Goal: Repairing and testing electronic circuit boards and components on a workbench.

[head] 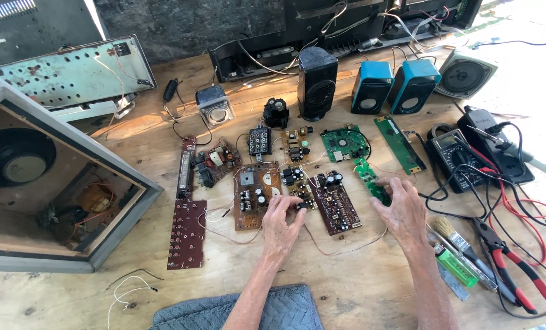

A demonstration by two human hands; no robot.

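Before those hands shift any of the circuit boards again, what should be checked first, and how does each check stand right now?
1. Left hand rests fingertips on the small brown board: ok.
2. Right hand touches the narrow green board: ok.
3. Thin wires trail from the boards and may snag: not ok.
4. Boards unpowered: cannot tell.
5. Red-handled pliers and brush lie apart from the hands: ok.
6. Multimeter leads tangle beside the right hand: not ok.

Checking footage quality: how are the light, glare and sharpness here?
Head view: hard sunlight blows out the top right corner past the grey speaker; the open speaker cabinet is shadowed inside; boards under the left hand and right hand look sharp; edges bow slightly.
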